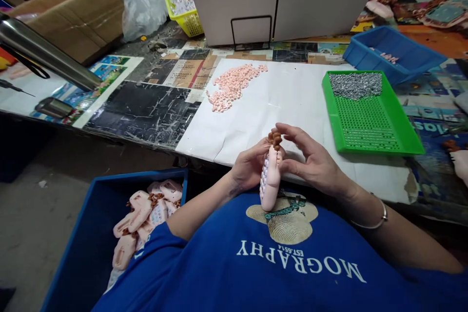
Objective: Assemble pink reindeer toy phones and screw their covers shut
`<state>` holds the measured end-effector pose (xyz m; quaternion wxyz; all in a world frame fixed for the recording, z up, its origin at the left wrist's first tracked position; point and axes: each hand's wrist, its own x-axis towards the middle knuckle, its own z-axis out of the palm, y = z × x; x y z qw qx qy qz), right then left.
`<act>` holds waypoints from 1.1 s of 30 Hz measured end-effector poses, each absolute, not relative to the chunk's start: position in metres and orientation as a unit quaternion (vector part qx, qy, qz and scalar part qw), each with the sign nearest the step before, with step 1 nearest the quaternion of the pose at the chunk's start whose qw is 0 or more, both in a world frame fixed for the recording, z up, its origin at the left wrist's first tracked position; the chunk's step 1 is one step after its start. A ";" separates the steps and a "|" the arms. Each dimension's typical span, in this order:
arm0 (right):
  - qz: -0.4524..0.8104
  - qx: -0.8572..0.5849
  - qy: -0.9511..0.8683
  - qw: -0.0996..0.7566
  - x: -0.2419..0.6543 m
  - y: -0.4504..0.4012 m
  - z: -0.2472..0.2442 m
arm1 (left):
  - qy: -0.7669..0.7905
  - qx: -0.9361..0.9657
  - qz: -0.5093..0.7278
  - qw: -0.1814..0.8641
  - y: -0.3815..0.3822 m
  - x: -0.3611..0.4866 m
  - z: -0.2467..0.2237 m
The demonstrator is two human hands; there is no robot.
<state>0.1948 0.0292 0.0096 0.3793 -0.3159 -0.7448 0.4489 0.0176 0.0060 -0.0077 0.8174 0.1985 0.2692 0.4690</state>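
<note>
Just in front of the person's blue shirt (219,258), a pink piece (269,187) with a brown top is grasped in the left hand (248,168); the right hand (312,162) curves around its upper end, though whether it pinches I can't tell. On the desk (146,107), a green tray (369,124) carries heaped silvery bits (354,85). Behind it, a blue bin (365,64) contains a few pink bits, and a yellow basket (192,25) whitish ones. Beside the person, a blue tub (82,239) holds piled pink pieces (139,212).
</note>
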 end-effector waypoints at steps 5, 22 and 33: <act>0.544 -0.312 -0.688 0.364 0.201 0.023 0.012 | 0.268 0.277 0.370 0.845 -0.004 0.018 -0.006; 0.593 -0.344 -0.651 0.326 0.215 -0.016 0.022 | 0.344 0.578 0.249 0.696 -0.020 -0.009 0.024; 0.515 -0.331 -0.724 0.319 0.220 -0.023 0.022 | 0.312 0.512 0.234 0.766 -0.031 -0.001 0.019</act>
